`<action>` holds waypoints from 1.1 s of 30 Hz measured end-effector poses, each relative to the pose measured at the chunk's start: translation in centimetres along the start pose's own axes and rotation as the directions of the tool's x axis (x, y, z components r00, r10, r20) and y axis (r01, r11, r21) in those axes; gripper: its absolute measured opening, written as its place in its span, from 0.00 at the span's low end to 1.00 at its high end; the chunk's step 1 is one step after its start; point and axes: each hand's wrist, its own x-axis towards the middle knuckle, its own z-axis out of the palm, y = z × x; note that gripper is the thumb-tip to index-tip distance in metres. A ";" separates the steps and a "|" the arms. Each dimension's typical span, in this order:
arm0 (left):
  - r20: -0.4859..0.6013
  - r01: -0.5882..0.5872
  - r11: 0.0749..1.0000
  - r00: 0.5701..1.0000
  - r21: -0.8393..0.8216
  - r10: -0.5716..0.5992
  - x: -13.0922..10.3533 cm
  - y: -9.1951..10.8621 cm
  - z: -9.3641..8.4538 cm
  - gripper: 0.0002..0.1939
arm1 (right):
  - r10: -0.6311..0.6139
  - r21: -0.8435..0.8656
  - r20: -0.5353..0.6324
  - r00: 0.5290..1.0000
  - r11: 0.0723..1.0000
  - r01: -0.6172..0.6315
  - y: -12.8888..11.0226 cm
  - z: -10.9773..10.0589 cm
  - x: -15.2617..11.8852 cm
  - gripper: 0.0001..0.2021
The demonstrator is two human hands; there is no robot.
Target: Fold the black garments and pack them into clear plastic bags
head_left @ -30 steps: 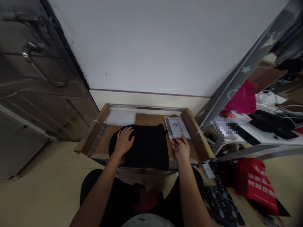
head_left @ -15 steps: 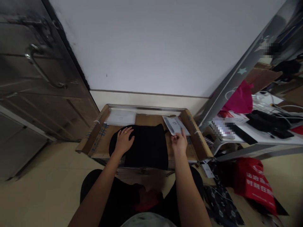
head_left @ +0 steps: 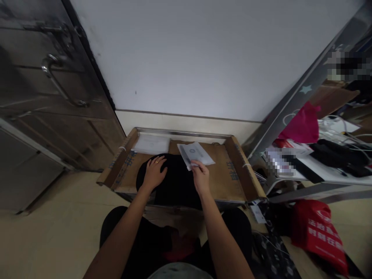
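Over the cardboard-lined worktop (head_left: 183,134), right hand (head_left: 201,177) has the printed packet (head_left: 199,153) pinched by its near corner, thumb and fingers closed narrow. The packet is tilted and overlaps the back right part of the black cloth item (head_left: 178,188) in view; can't tell if the two touch. Left hand (head_left: 154,173) lies palm down on the left end of the cloth item, fingers somewhat spread, gripping nothing visible; ring (head_left: 157,162) on one finger. Second white packet (head_left: 152,144) lies flat at the back left, on the cardboard lining (head_left: 223,176), well apart from the printed one.

Step in hand, judging by the pose: right hand handling the packet, left hand steadying the cloth item. Any further move of the packet calls for a firm pinch, since only one corner is held and the thin far end could sag or swing. Left palm should stay light but flat so the cloth doesn't slide. Packet contents not visible.
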 end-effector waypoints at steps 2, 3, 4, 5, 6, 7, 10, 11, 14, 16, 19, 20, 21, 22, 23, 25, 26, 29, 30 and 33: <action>-0.014 -0.014 1.000 1.000 0.000 0.014 -0.1 0.2 -0.2 0.22 | 0.062 0.002 0.002 0.998 0.998 -0.062 1.5 -0.2 0.3 0.10; -0.032 -0.031 1.000 0.999 0.006 0.031 -0.2 0.3 -0.3 0.21 | 0.082 0.008 0.005 0.997 0.997 -0.082 2.1 -0.3 0.5 0.10; -0.055 -0.054 0.998 0.997 0.017 0.055 -0.2 0.6 -0.6 0.21 | 0.093 0.013 0.010 0.996 0.996 -0.093 2.4 -0.4 0.6 0.11; -0.080 -0.083 0.996 0.993 0.031 0.085 -0.1 0.9 -0.9 0.20 | 0.097 0.014 0.017 0.995 0.995 -0.097 2.6 -0.4 0.8 0.11; -0.100 -0.115 0.992 0.988 0.045 0.119 0.0 1.3 -1.3 0.18 | 0.097 0.011 0.022 0.995 0.995 -0.098 2.7 -0.4 0.9 0.11; -0.104 -0.150 0.987 0.983 0.051 0.154 0.1 1.8 -1.7 0.17 | 0.098 0.007 0.028 0.995 0.995 -0.099 2.7 -0.4 0.9 0.11; 0.019 -0.256 0.966 0.966 -0.012 0.257 0.7 3.8 -2.5 0.13 | 0.099 0.007 0.021 0.995 0.995 -0.100 2.5 -0.4 1.0 0.11; 0.086 -0.280 0.958 0.955 -0.058 0.284 0.9 4.5 -2.5 0.13 | 0.100 0.008 0.019 0.995 0.995 -0.100 2.4 -0.3 0.9 0.11; 0.205 -0.302 0.938 0.920 -0.169 0.333 1.4 6.1 -1.7 0.14 | 0.092 0.000 0.024 0.996 0.996 -0.092 2.4 -0.4 0.9 0.11; 0.195 -0.317 0.932 0.916 -0.177 0.349 1.7 6.6 -0.8 0.15 | 0.075 -0.021 0.031 0.997 0.997 -0.074 2.5 -0.5 0.8 0.10; 0.154 -0.352 0.927 0.916 -0.132 0.370 1.8 6.6 0.4 0.13 | 0.069 -0.050 0.037 0.997 0.996 -0.067 2.6 -0.7 0.8 0.13; 0.141 -0.365 0.924 0.914 -0.118 0.379 1.8 6.6 0.6 0.12 | 0.073 -0.051 0.036 0.997 0.996 -0.071 2.6 -0.7 0.8 0.15; 0.130 -0.380 0.919 0.911 -0.106 0.392 1.8 6.5 0.8 0.11 | 0.076 -0.048 0.032 0.997 0.996 -0.074 2.6 -0.7 0.8 0.17; 0.117 -0.399 0.912 0.905 -0.099 0.409 1.8 6.5 0.9 0.11 | 0.077 -0.042 0.025 0.997 0.996 -0.076 2.5 -0.7 0.8 0.19; 0.106 -0.422 0.902 0.896 -0.096 0.431 1.8 6.5 1.0 0.10 | 0.078 -0.036 0.016 0.997 0.996 -0.077 2.5 -0.7 0.7 0.21; 0.089 -0.470 0.878 0.874 -0.091 0.477 1.7 6.5 1.0 0.10 | 0.076 -0.021 0.000 0.997 0.997 -0.076 2.3 -0.6 0.7 0.22; 0.084 -0.488 0.869 0.865 -0.083 0.494 1.7 6.6 1.0 0.10 | 0.078 -0.015 -0.002 0.997 0.997 -0.078 2.3 -0.6 0.7 0.22; 0.087 -0.512 0.858 0.854 -0.040 0.514 1.8 6.7 1.1 0.09 | 0.100 0.003 0.005 0.995 0.995 -0.100 2.0 -0.5 0.6 0.22; 0.093 -0.509 0.860 0.856 -0.025 0.509 1.9 6.7 1.1 0.09 | 0.109 0.012 0.009 0.994 0.994 -0.109 1.9 -0.4 0.6 0.22; 0.122 -0.479 0.878 0.871 -0.002 0.475 2.0 6.6 1.0 0.09 | 0.137 0.075 0.008 0.991 0.988 -0.137 1.4 -0.2 0.4 0.25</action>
